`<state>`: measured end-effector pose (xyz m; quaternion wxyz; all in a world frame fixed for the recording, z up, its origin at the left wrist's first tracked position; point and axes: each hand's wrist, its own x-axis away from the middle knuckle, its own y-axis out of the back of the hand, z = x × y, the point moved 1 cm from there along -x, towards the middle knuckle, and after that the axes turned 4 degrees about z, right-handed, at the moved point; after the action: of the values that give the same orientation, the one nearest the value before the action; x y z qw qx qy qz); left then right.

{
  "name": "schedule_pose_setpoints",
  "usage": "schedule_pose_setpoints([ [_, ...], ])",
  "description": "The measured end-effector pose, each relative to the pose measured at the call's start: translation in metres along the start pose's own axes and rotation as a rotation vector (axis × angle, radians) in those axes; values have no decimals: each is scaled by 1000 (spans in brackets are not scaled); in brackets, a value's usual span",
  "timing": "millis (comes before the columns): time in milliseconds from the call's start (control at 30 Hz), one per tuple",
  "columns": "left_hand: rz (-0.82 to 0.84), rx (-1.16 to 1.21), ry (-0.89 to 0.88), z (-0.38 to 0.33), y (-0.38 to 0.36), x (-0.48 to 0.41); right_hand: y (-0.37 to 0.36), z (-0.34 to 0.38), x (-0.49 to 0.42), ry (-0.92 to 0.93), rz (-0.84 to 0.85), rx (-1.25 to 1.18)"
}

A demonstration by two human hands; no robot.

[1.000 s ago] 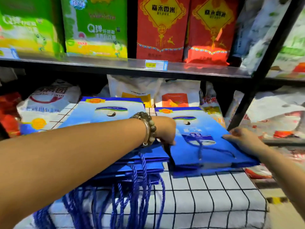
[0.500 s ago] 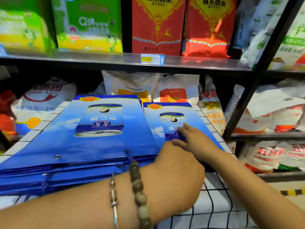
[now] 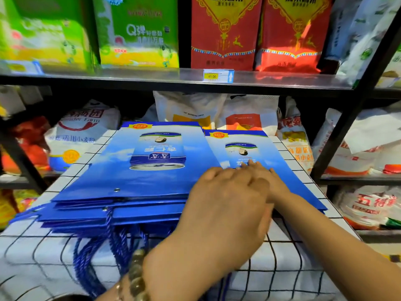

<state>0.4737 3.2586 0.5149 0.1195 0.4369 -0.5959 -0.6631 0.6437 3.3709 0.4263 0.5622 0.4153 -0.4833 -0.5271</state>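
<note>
1. Here, two lots of flat blue paper bags lie side by side on a surface (image 3: 282,257) covered with a white cloth with a black grid.
2. The left stack of bags (image 3: 130,181) holds several bags piled one on another, printed side up, with the open ends toward the person.
3. Blue rope handles (image 3: 86,257) hang from that stack over the near edge of the surface.
4. The right bag (image 3: 288,170) lies just beside the stack and sits lower than it.
5. The right hand (image 3: 271,179) lies flat on the right bag, fingers (image 3: 251,164) straight and spread over its print; it grips nothing.
6. The left hand (image 3: 227,205) hovers or rests where the stack and the right bag meet, back toward the camera, fingers loosely stretched forward. It covers part of the right hand, and what its palm touches is hidden.
7. A bead bracelet (image 3: 136,276) sits on the left wrist.
8. Above, a metal shelf (image 3: 130,77) carries green packs (image 3: 138,33) and red packs (image 3: 223,33), with a price tag (image 3: 218,76) on its front edge.
9. White sacks (image 3: 191,109) stand behind the bags, under that shelf.
</note>
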Motion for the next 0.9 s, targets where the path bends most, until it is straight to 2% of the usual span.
schedule_pose_setpoints([
  [100, 1, -15, 157, 33, 18, 25, 22, 17, 18, 42, -371, -433],
  [167, 49, -16, 301, 51, 34, 38, 38, 40, 27, 167, -427, -548],
  [267, 74, -14, 459, 81, 46, 54, 72, 83, 56, 518, -277, -745],
  [333, 74, -8, 435, 92, 47, 65, 90, 103, 78, 730, -44, -595],
  [400, 124, -9, 424, 94, 47, 69, 96, 109, 89, 857, 141, -366],
  [467, 135, 10, 423, 95, 45, 70, 91, 110, 89, 879, 222, -292],
  [700, 70, 51, 414, 100, 42, 70, 90, 96, 80, 808, 346, -336],
  [800, 46, 72, 390, 102, 37, 72, 90, 97, 81, 785, 273, -421],
  [900, -14, 257, 412, 104, 38, 70, 89, 109, 79, 718, 100, -599],
])
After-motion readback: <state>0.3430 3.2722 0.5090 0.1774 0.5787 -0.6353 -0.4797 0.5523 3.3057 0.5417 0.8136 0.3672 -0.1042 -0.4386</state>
